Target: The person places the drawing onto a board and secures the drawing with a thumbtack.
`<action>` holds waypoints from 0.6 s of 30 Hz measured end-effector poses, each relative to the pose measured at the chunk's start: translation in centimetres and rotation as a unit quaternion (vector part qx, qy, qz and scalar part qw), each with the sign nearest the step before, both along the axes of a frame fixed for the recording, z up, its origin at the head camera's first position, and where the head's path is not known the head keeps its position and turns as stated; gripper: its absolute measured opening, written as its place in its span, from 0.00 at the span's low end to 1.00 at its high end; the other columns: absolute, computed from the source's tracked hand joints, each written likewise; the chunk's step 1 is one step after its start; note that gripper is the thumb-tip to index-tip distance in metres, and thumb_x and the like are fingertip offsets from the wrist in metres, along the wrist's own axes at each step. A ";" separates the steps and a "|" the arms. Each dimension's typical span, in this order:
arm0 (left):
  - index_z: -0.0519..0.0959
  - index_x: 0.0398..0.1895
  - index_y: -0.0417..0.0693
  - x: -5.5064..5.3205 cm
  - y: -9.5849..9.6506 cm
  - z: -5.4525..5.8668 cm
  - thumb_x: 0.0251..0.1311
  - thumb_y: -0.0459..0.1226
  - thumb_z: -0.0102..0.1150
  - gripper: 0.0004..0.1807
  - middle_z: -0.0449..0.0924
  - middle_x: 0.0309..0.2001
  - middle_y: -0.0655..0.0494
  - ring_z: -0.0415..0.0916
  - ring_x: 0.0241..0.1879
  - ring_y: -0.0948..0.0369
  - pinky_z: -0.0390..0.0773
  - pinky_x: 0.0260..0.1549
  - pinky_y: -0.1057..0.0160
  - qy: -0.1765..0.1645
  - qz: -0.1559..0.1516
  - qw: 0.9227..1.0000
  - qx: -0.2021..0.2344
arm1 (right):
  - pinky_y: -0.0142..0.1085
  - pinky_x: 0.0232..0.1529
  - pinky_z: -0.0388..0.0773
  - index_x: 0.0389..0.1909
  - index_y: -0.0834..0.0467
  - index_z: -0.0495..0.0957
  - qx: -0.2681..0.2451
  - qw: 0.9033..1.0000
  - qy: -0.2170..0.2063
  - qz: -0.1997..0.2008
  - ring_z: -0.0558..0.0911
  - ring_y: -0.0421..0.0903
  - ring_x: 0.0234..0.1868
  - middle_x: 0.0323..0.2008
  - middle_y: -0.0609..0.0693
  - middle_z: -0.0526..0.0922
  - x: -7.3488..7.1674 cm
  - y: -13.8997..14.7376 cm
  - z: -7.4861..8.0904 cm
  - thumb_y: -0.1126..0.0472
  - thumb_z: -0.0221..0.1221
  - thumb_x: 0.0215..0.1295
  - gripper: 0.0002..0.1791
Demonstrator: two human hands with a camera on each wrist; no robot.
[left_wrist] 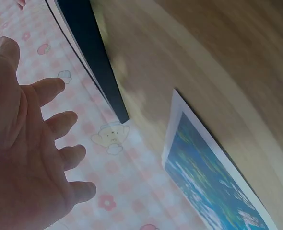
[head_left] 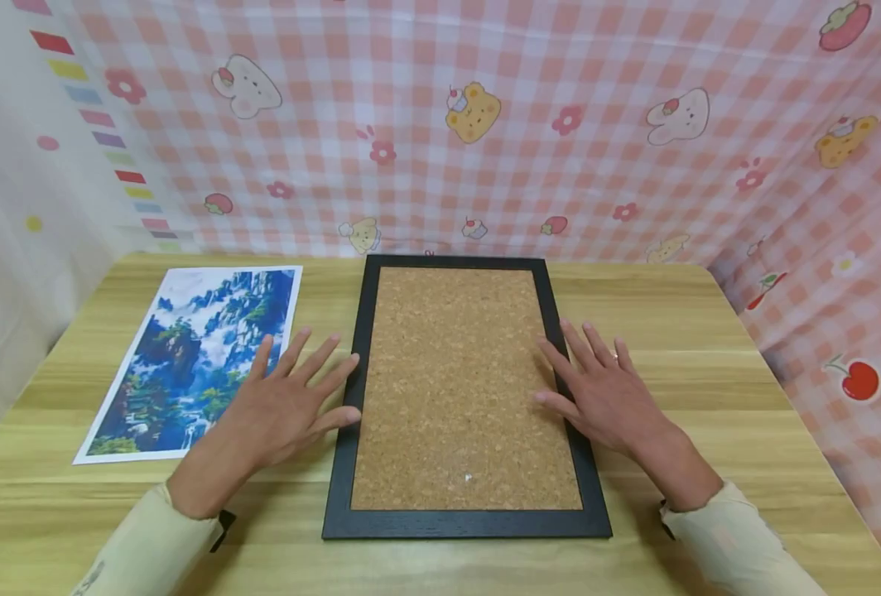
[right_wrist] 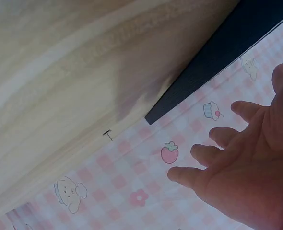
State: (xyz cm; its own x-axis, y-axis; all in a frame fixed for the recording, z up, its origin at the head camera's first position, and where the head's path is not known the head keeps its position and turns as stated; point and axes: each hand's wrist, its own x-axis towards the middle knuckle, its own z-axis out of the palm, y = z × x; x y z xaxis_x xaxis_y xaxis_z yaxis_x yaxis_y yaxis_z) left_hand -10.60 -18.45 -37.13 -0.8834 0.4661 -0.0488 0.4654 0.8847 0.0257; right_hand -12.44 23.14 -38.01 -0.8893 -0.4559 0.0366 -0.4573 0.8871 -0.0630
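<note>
A black picture frame with a cork-textured board inside it lies on the wooden table, its long sides running away from me. My left hand hovers palm down by the frame's left side, fingers spread and straight. By the right side is my right hand, also spread, its thumb and forefinger over the frame's edge. In both wrist views a gap shows between the hands and the frame, and neither holds anything. To the left lies a printed landscape picture with blue mountains and a white border, partly under my left forearm.
The wooden table has a pink checked curtain with cartoon figures behind it and along its right side. White cloth hangs at the left. A small dark T-shaped mark shows near the table's edge in the right wrist view.
</note>
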 end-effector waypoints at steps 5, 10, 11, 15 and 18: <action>0.62 0.79 0.57 0.2 -0.6 -0.2 0.73 0.65 0.40 0.39 0.50 0.80 0.47 0.37 0.78 0.39 0.37 0.69 0.29 0.000 0.001 1.000 0.005 | 0.70 0.70 0.46 0.79 0.54 0.59 -0.003 1.000 -0.002 -0.003 0.48 0.67 0.77 0.78 0.65 0.50 0.0 0.2 -0.1 0.39 0.53 0.74 0.40; 0.62 0.79 0.57 0.3 -1.0 -0.1 0.73 0.65 0.39 0.39 0.51 0.80 0.46 0.38 0.78 0.39 0.37 0.69 0.28 -0.003 0.003 1.000 0.008 | 0.70 0.70 0.46 0.79 0.54 0.58 -0.002 1.000 -0.001 -0.006 0.49 0.67 0.77 0.78 0.65 0.50 0.2 0.3 -0.1 0.39 0.54 0.74 0.40; 0.62 0.79 0.57 0.4 -1.1 -0.1 0.73 0.66 0.38 0.39 0.51 0.80 0.46 0.38 0.78 0.38 0.37 0.69 0.28 -0.008 0.005 1.000 0.010 | 0.70 0.70 0.46 0.79 0.54 0.58 -0.003 1.000 -0.002 -0.008 0.49 0.67 0.77 0.78 0.64 0.50 0.2 0.4 -0.1 0.39 0.54 0.74 0.40; 0.62 0.79 0.58 0.5 -1.5 -0.1 0.74 0.65 0.37 0.38 0.50 0.80 0.45 0.39 0.78 0.38 0.37 0.69 0.27 -0.015 0.016 1.000 0.016 | 0.70 0.70 0.46 0.79 0.55 0.58 -0.006 1.000 -0.007 -0.011 0.49 0.67 0.78 0.79 0.63 0.51 0.2 0.5 -0.2 0.38 0.53 0.74 0.41; 0.61 0.79 0.57 0.6 -1.8 -0.2 0.75 0.64 0.38 0.37 0.51 0.79 0.45 0.40 0.77 0.37 0.39 0.68 0.27 -0.013 0.019 1.000 0.013 | 0.71 0.69 0.46 0.79 0.56 0.57 -0.013 1.000 -0.016 -0.014 0.49 0.67 0.77 0.79 0.63 0.51 0.2 0.7 -0.3 0.37 0.51 0.75 0.41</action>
State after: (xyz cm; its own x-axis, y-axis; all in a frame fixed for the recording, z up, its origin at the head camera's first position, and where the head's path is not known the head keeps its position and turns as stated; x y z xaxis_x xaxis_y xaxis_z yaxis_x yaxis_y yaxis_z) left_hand -9.95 -20.26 -37.29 -0.8994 0.4330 -0.0603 0.4297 0.9009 0.0607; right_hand -12.23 23.85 -38.27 -0.9029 -0.4295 0.0200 -0.4292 0.8977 -0.0993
